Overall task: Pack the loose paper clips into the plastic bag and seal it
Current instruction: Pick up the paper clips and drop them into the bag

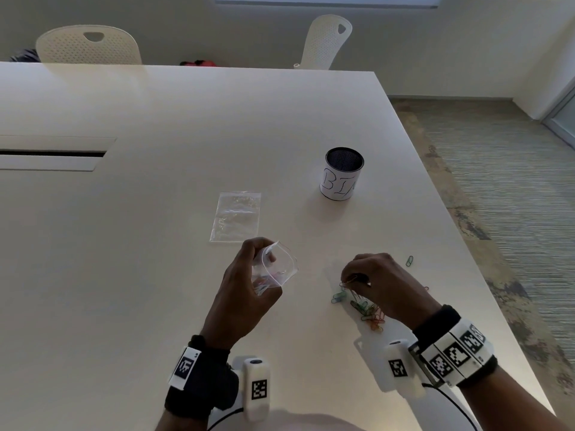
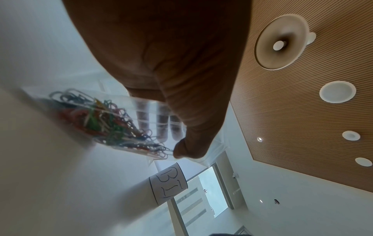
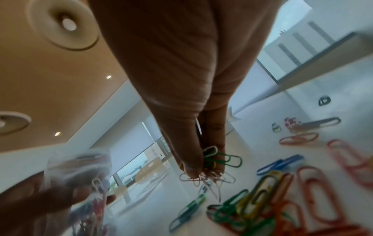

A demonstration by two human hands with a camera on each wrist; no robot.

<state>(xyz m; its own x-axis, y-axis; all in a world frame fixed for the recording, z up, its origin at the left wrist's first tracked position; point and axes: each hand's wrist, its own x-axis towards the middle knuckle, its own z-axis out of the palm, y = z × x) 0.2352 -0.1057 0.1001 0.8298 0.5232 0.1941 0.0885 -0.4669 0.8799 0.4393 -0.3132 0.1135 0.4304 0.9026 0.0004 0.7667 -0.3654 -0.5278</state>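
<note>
My left hand [image 1: 249, 275] holds a small clear plastic bag [image 1: 275, 267] just above the table, mouth open toward the right. Several coloured paper clips [image 2: 101, 121] lie inside the bag [image 2: 141, 115], with my fingers behind it and my thumb on its front. To the right, my right hand [image 1: 370, 278] pinches a bunch of clips [image 3: 212, 161] between thumb and fingers, just above a loose pile of coloured clips [image 1: 367, 309] on the table. In the right wrist view the pile [image 3: 262, 199] spreads below the hand and the bag [image 3: 80, 175] shows at lower left.
A second clear bag [image 1: 236, 216] lies flat beyond my left hand. A mesh cup labelled "BIN" [image 1: 341, 174] stands further right. Stray clips [image 1: 409, 261] lie near the table's right edge [image 1: 466, 244]. Two white chairs stand at the far side.
</note>
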